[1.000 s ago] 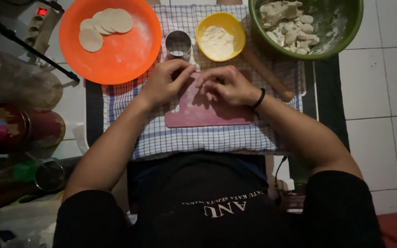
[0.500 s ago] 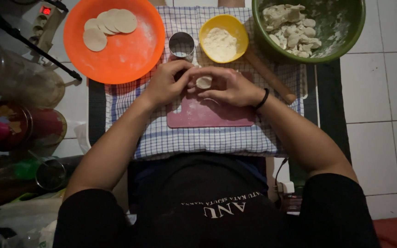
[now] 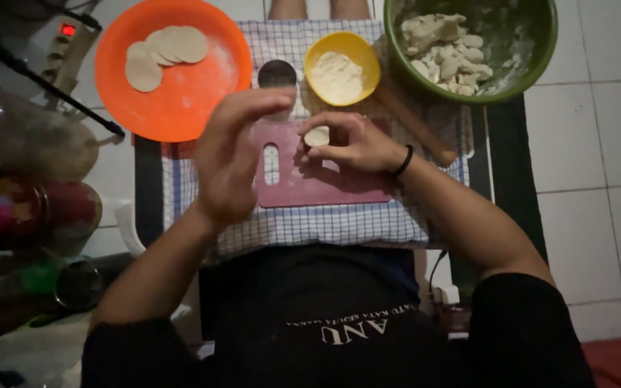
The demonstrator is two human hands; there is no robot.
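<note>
My right hand [image 3: 353, 147] pinches a small round piece of dough [image 3: 317, 136] over the dark red cutting board [image 3: 325, 183]. A black band circles that wrist. My left hand [image 3: 231, 154] is raised above the board's left end, fingers loosely apart, holding nothing. The board lies on a blue checked cloth [image 3: 310, 223]. Just beyond my hands stand a round metal cutter [image 3: 277, 74] and a yellow bowl of flour [image 3: 341, 68].
An orange plate [image 3: 181, 79] at the back left holds several flat dough discs. A green bowl [image 3: 533, 57] at the back right holds dough lumps. A wooden rolling pin [image 3: 418, 126] lies beside the board. Jars and bottles crowd the left side [image 3: 30, 208]. White floor tiles lie to the right.
My left hand has let go of the dough and lifted away to the left. My right hand now holds the dough piece alone.
</note>
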